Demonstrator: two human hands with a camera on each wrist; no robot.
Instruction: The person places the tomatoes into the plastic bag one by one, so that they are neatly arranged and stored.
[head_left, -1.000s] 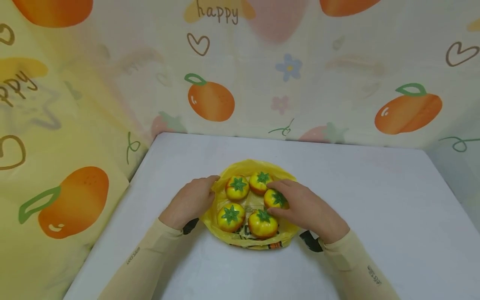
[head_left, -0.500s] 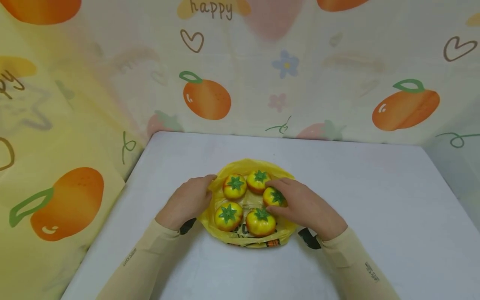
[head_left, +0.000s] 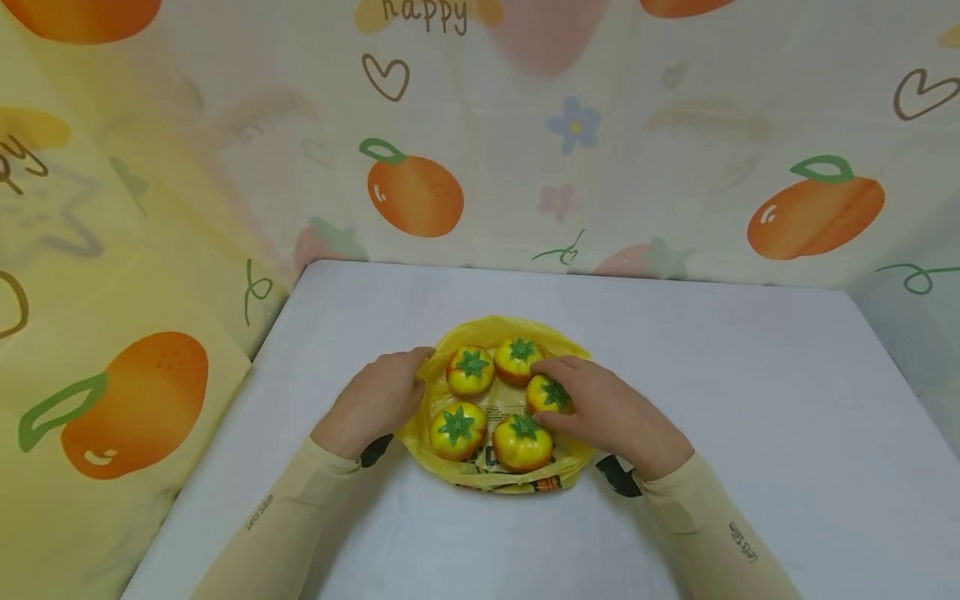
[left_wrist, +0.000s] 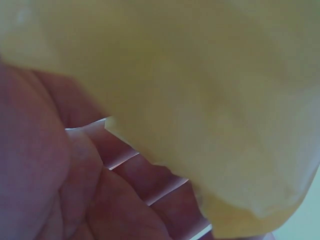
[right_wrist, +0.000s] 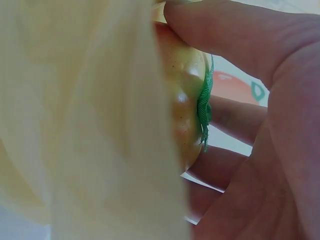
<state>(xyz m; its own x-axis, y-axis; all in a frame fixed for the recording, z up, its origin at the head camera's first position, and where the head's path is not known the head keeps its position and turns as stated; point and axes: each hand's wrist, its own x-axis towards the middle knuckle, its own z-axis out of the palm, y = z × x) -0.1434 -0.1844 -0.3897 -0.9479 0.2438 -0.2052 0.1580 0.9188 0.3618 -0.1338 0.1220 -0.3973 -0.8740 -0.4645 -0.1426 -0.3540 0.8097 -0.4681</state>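
Note:
A yellow plastic bag (head_left: 491, 325) lies with its mouth spread wide on the table. Inside it, several glossy yellow artificial fruits (head_left: 470, 371) with star-shaped green leaf caps stand in a ring. My left hand (head_left: 373, 402) holds the bag's left rim; in the left wrist view the yellow film (left_wrist: 210, 90) hides its fingertips. On the other side, my right hand (head_left: 621, 415) grips the rightmost artificial fruit (head_left: 545, 393) between thumb and fingers. The right wrist view shows this fruit (right_wrist: 185, 100) partly behind the bag's side, its green cap facing the palm.
The white table (head_left: 765, 400) reaches out on both sides of the bag. Behind it hangs a printed curtain (head_left: 495, 167) with oranges and hearts, and another yellow cloth (head_left: 112, 275) runs along the left edge.
The head view has shifted slightly. Both hands keep their places on the bag and fruit, and the fruits stay where they were.

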